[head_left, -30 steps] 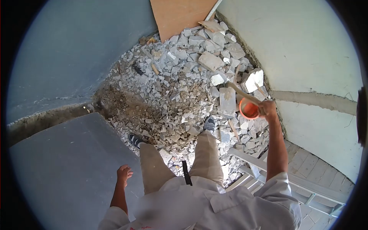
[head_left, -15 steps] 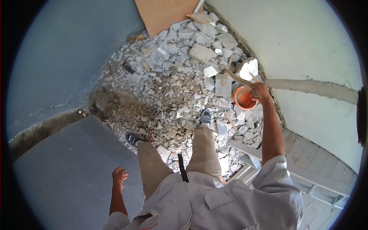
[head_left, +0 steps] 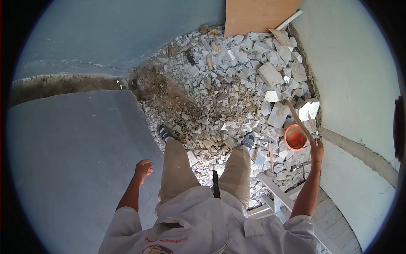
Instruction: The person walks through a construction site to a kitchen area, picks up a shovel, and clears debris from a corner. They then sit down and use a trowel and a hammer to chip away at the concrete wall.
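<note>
My right hand [head_left: 316, 151] is closed around the wooden handle of a hoe [head_left: 299, 120]. Its flat grey blade [head_left: 279, 114] appears to rest on the rubble at the handle's far end. Right beside the handle stands an orange bucket [head_left: 295, 137], its inside facing up at me. My left hand [head_left: 144, 169] hangs free over the grey floor, fingers loosely curled and apart from the palm, with nothing in it.
Broken masonry rubble [head_left: 203, 106] spreads around my feet. A brown board [head_left: 260, 17] leans at the back. A metal ladder [head_left: 283, 199] lies at my right side. A grey wall [head_left: 114, 34] and a pale wall [head_left: 359, 63] border the pile.
The view has turned and shifted, so the rubble appears lower and farther right. My right hand, over the bucket's rim before, is now just beyond its right edge, still gripping the handle.
</note>
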Available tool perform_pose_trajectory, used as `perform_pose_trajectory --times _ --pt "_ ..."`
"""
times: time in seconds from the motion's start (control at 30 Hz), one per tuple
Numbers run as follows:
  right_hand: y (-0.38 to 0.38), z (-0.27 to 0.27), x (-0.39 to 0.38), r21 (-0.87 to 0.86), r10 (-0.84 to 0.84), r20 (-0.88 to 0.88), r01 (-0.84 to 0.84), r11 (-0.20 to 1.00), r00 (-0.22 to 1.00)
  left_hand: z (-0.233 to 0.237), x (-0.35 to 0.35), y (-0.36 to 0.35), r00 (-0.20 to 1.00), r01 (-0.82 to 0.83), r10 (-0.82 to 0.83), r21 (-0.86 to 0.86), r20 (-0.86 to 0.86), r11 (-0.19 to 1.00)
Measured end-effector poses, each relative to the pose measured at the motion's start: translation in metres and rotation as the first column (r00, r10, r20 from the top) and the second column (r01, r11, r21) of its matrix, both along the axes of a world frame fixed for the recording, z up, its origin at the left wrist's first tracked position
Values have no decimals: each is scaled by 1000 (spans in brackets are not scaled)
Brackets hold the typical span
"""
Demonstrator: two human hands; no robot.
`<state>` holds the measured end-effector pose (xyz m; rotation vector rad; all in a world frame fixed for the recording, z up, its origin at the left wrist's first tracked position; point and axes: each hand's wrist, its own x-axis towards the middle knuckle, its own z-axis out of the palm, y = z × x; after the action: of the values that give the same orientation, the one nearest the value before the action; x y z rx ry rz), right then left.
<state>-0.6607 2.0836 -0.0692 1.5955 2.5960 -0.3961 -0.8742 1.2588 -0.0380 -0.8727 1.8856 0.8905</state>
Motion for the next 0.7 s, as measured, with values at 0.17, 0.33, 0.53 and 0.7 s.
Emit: perform_pose_trajectory --times 0.17,0.33,0.53,0.7 --pt "-24 37 -15 57 -22 153 14 998 988 0 12 -12 1000 -12 12 -40 4 999" --pt "-14 23 14 113 20 174 -40 993 984 -2 26 -15 999 -26 28 -64 20 998" --pt "-45 48 -3 301 274 -64 -243 922 960 6 53 6 994 61 -51 -91 101 994" --pt "-117 6 -22 -113 369 -528 -494 862 765 22 112 49 990 59 -44 -111 133 992"
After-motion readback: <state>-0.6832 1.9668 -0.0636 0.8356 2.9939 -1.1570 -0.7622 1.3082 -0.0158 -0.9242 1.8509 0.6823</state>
